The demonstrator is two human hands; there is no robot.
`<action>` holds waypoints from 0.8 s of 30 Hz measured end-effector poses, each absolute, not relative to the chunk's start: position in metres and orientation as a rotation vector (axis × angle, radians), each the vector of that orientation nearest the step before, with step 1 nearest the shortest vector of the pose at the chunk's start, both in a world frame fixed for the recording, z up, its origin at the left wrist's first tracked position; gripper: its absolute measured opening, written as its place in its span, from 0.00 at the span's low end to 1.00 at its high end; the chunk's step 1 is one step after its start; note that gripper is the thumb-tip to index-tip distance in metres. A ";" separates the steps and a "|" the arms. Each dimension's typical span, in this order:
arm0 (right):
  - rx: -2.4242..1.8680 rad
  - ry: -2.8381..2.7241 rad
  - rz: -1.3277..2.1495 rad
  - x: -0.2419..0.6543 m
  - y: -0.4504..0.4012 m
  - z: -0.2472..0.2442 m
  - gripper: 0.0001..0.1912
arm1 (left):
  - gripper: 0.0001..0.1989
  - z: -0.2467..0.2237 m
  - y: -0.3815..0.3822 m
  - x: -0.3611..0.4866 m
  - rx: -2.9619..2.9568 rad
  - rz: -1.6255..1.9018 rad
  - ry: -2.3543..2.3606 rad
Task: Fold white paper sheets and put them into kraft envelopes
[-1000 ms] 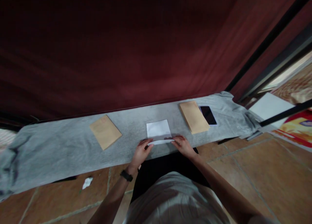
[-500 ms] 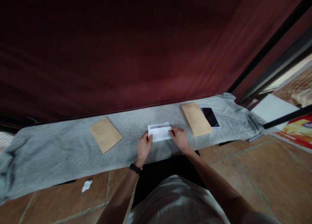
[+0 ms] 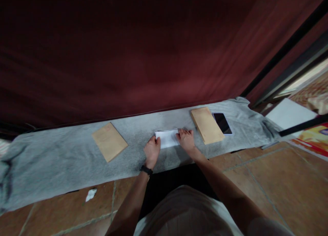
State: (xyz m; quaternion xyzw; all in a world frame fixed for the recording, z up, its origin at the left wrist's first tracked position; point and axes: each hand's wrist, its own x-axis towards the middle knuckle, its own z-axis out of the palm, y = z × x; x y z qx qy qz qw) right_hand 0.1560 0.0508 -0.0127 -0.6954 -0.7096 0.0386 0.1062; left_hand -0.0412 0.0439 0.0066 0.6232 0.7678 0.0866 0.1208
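Observation:
A folded sheet of white paper (image 3: 167, 139) lies low over the grey cloth, its layers nearly lined up along the far edge. My left hand (image 3: 152, 149) pinches its left end, thumb on top and fingers curled beneath. At the opposite end my right hand (image 3: 186, 139) grips the paper, its fingers bent over the upper right corner. To the left rests a single brown envelope (image 3: 109, 142), turned at an angle. Right of my right hand is a stack of brown envelopes (image 3: 207, 125).
A phone (image 3: 222, 123) with a dark screen lies beside the envelope stack. Grey cloth (image 3: 64, 160) covers the long narrow surface, with a dark red panel (image 3: 143, 65) rising behind it. A crumpled white scrap (image 3: 91, 195) is on the tiled floor. Boxes (image 3: 314, 136) stand at right.
The paper's near flap has moved away from me onto the far layer, so the far strip barely shows. My right hand has shifted slightly up and left along the paper.

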 end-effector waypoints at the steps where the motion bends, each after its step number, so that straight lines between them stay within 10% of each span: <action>1: -2.051 -2.094 0.111 0.156 0.053 -0.012 0.14 | 0.19 0.007 0.045 -0.040 1.807 0.242 2.256; 24: -1.688 -2.179 0.044 0.124 0.012 -0.038 0.28 | 0.18 0.008 0.047 -0.035 1.758 0.240 2.284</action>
